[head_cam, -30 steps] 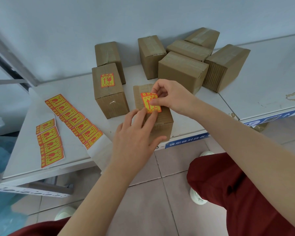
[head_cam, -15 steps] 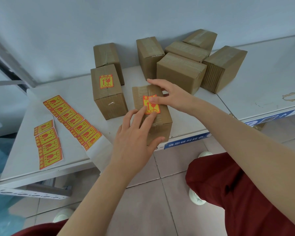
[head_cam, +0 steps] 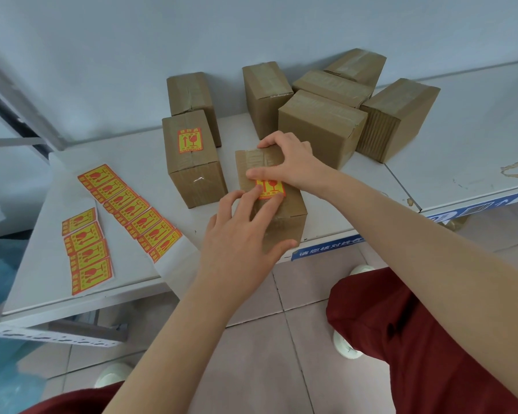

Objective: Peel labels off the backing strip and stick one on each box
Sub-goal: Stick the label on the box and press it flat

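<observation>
A brown cardboard box (head_cam: 284,216) stands at the table's front edge with an orange-and-yellow label (head_cam: 270,188) on its top. My left hand (head_cam: 243,234) lies on the box, its straight fingers pressing the label's near edge and its thumb against the front face. My right hand (head_cam: 290,162) rests over the box's far top, thumb pressing the label's upper edge. To the left stands a second box (head_cam: 192,171) with a label (head_cam: 189,141) stuck on top. Two label strips, a long one (head_cam: 130,209) and a short one (head_cam: 87,249), lie on the table's left part.
Several unlabelled boxes (head_cam: 320,127) crowd the back of the white table (head_cam: 461,150) against the wall. The long strip's bare white backing (head_cam: 177,258) hangs over the front edge. My red-clad knees (head_cam: 416,339) and a tiled floor are below.
The label went from held above the box to lying flat on its top. My right hand shifted over the far top and my left fingers slid onto the label.
</observation>
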